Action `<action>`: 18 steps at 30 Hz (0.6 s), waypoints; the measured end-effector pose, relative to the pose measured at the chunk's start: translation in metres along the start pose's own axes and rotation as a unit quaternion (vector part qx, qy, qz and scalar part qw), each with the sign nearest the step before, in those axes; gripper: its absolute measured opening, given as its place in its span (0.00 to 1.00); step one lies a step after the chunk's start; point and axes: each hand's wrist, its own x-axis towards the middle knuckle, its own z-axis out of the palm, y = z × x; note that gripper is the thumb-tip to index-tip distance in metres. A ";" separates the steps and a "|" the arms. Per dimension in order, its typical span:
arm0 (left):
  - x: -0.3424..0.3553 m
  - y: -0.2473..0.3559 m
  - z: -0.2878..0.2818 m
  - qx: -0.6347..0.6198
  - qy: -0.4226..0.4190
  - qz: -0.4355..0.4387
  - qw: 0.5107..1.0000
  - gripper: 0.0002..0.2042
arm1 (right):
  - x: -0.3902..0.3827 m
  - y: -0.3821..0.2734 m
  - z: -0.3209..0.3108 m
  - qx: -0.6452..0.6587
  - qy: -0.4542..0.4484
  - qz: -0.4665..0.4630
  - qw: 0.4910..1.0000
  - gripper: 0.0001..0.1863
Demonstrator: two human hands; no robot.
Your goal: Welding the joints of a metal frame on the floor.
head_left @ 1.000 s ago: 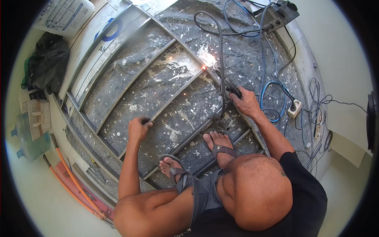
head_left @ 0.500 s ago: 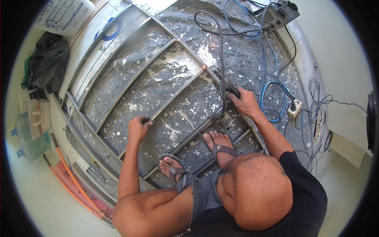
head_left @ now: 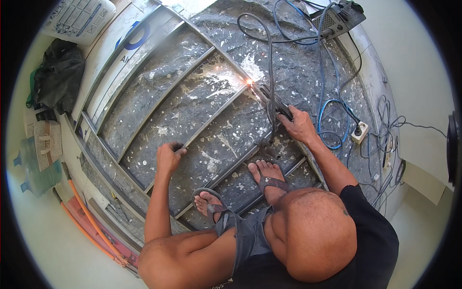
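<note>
My left hand (head_left: 168, 156) grips a slim metal crossbar (head_left: 216, 116) of a ladder-like steel frame (head_left: 198, 32). My right hand (head_left: 299, 125) is closed on a black electrode holder (head_left: 284, 110), whose thick cable loops over it. Beyond the holder, an orange-white glow (head_left: 249, 83) with small sparks sits where that crossbar meets the long upper rail; the electrode's tip is lost in the glare. Both my sandalled feet (head_left: 268, 176) are within the lower part of the frame, on a paint-spattered dark sheet (head_left: 163, 91).
A welding machine (head_left: 337, 21) stands at the upper right, with tangled cables and a white power strip (head_left: 359, 132) at the right. Along the left lie a dark cloth bag (head_left: 57, 74), a clear water jug (head_left: 33, 168), orange-handled cutters (head_left: 89, 216) and a white container (head_left: 82, 19).
The bright sparks of a second ago had died down half a second ago; a smaller glow now shows again at the same joint. My hands have barely moved.
</note>
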 end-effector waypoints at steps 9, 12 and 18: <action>0.001 0.000 0.000 -0.010 -0.008 0.000 1.000 0.14 | 0.002 0.002 -0.001 0.127 0.037 -0.040 0.990 0.20; 0.002 -0.002 0.001 0.001 -0.003 -0.002 1.000 0.15 | 0.000 0.004 -0.005 0.038 0.021 -0.013 0.999 0.20; 0.003 -0.005 0.002 0.001 -0.004 -0.008 1.000 0.15 | -0.002 0.001 -0.003 0.011 0.025 -0.016 1.000 0.20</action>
